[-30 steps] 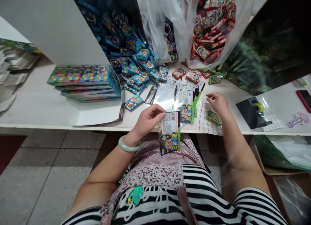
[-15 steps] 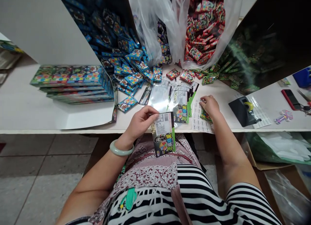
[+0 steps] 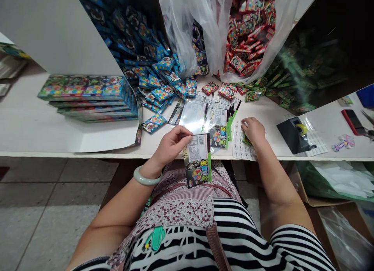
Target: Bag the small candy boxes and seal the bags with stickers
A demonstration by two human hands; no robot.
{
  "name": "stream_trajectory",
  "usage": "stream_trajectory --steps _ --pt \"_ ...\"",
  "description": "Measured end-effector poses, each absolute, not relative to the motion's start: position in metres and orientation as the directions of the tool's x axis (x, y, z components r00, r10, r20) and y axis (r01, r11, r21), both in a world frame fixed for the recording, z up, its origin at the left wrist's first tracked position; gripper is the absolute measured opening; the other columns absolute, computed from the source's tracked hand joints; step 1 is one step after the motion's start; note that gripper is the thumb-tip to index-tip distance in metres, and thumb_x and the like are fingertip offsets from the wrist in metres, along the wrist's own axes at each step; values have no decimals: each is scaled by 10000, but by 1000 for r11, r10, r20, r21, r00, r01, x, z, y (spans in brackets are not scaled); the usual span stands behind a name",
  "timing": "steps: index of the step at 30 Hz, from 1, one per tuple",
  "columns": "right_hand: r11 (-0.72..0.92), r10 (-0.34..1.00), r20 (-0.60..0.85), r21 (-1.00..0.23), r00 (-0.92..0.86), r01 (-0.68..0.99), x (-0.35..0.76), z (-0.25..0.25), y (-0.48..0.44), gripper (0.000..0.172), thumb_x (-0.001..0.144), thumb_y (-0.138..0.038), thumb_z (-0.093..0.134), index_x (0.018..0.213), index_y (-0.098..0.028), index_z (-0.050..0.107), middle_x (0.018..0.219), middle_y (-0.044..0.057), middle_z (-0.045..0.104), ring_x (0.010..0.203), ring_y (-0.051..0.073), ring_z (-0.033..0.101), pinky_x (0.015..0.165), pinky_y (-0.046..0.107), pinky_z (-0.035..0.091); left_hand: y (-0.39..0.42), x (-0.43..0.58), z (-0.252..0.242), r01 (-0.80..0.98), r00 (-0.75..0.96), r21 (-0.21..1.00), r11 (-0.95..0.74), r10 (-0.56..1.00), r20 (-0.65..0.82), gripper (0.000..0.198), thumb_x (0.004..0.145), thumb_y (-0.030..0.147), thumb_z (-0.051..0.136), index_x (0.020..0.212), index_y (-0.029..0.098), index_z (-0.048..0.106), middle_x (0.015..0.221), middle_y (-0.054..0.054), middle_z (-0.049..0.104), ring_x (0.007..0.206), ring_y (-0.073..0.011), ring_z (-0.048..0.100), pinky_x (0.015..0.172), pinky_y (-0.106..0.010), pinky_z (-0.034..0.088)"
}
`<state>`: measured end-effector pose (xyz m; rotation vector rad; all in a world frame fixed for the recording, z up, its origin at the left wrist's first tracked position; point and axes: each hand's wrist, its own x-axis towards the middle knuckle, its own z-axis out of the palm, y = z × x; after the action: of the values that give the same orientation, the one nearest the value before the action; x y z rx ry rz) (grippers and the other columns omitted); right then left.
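Head view: the left hand [image 3: 172,147] still pinches the bag [image 3: 199,165] by its top edge, just below centre frame. Right of centre, the right hand [image 3: 254,131] has come down over the green packet [image 3: 246,140] on the sheet [image 3: 238,149], covering most of it now; fingers bent, grip impossible to tell.

From close above the torso [image 3: 187,218], one head-worn camera looks forward and down across the table [image 3: 23,123].
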<state>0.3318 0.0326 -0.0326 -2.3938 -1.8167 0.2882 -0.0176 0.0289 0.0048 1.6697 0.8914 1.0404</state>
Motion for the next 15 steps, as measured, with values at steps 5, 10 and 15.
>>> stream_trajectory --steps 5,10,15 --pt "-325 941 -62 -433 332 841 345 -39 30 132 824 -305 640 912 -207 655 1038 97 697 961 261 635 851 383 472 30 -17 3 97 378 950 -297 894 241 127 872 315 675 892 193 645 814 -8 645 757 -129 613 680 -249 508" --pt "-300 886 -70 -841 459 450 356 -33 31 149 759 -335 621 777 -232 514 748 -6 591 724 172 570 719 325 468 28 -18 3 86 373 952 -294 895 242 133 874 317 675 900 189 650 820 -7 642 756 -122 615 676 -242 507" --pt "6 992 44 -953 119 302 304 15 20 210 752 -390 679 794 -240 539 727 -27 575 705 145 548 721 315 462 27 -13 3 86 395 945 -316 881 259 147 873 329 686 912 193 643 828 -10 648 749 -118 602 662 -244 499"
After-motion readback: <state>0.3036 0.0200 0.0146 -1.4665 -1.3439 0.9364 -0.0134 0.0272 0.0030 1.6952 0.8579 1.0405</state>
